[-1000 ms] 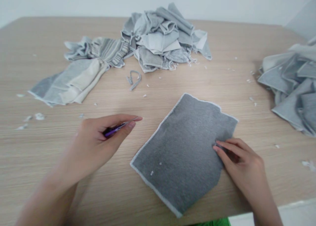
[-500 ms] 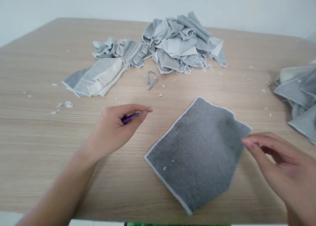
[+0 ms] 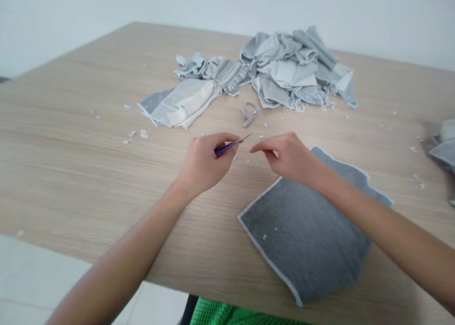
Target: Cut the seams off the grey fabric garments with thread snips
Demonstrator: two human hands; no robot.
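The left hand (image 3: 208, 161) pinches a small purple tool (image 3: 222, 150) between its thumb and fingers. The tool's long way runs up and away to the right, and its thin metal tip sticks out past the fingers toward the far right. The right hand (image 3: 291, 159) is near that tip, with one finger stretched to the left. I cannot tell if its thumb and finger are pinching anything.

The dark gray cloth (image 3: 305, 235) lies flat on the worktop (image 3: 88, 187), in front of the person and a bit to the right. It sits on a slant: one corner points left, one points to the near edge, and one points right. White trim runs along some of its sides. The right arm crosses over it. Two tiny white bits (image 3: 270, 233) lie on the cloth, near its left corner. Farther back are a curled gray strip (image 3: 250, 115), a striped cloth (image 3: 227, 74) and a pile of gray cloths (image 3: 291, 71).
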